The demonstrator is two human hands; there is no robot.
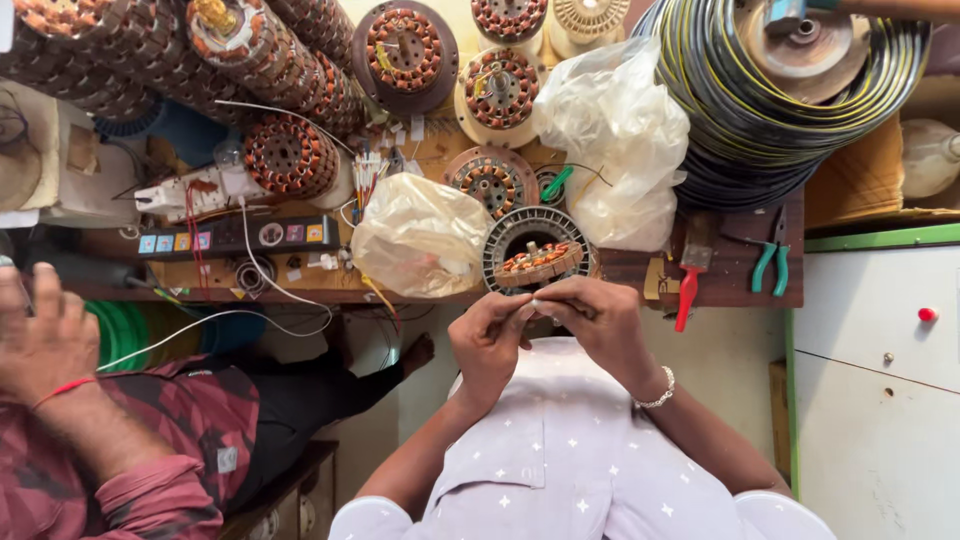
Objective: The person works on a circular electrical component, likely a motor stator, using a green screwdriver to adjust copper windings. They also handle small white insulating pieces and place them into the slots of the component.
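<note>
1. The left hand and right hand meet at the near rim of a copper-wound stator. Each grip is closed, fingertips pinched on that rim. Whether a fine wire runs between them is too small to tell.
2. The stator rests on a grey slotted ring at the worktop edge, just beside a crumpled plastic bag.
3. This looks like fine fingertip work on the winding. It is best done with one hand steadying the core, the other moving gently, and the thin copper kept free of kinks.
4. Counted:
   - two plastic bags
   - one pair of green-handled pliers
   - one red-handled tool
   - one power strip
   - at least five other stators lying singly
5. A co-worker's hand hovers well apart.
</note>
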